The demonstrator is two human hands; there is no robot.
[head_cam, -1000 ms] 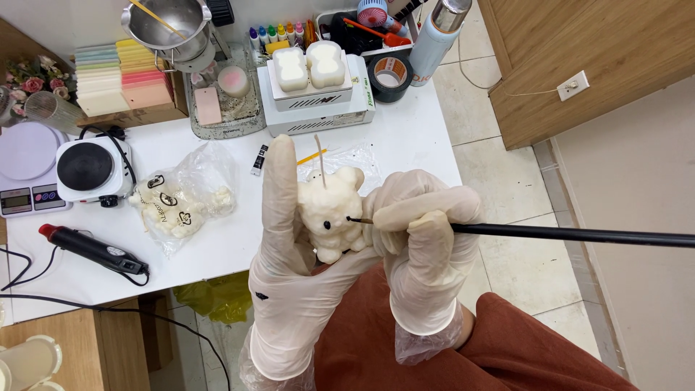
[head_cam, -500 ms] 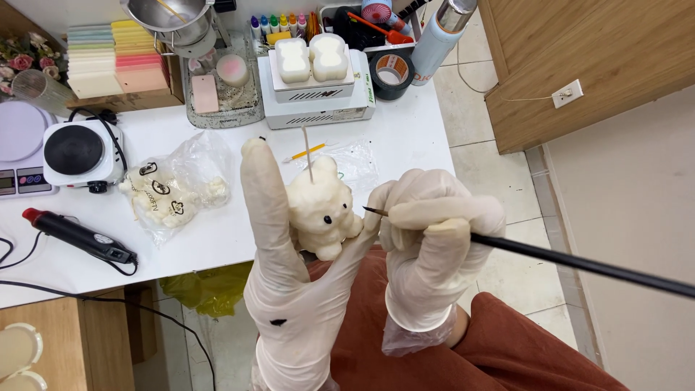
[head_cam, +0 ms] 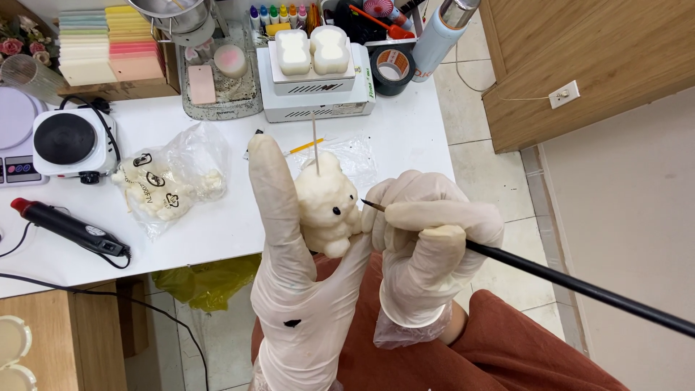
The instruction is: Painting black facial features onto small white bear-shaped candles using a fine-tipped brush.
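Head-worn view, steeply down, close over table (head_cam: 217, 239)

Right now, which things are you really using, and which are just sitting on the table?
In use:
- left hand holding the cream bear figure
- right hand holding the thin black brush

Lying about:
- bag of bears
- hot plate
- heat tool
- tape roll

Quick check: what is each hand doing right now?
Left hand: holding the cream bear-shaped candle, forefinger straight up.
Right hand: closed on the thin black brush.
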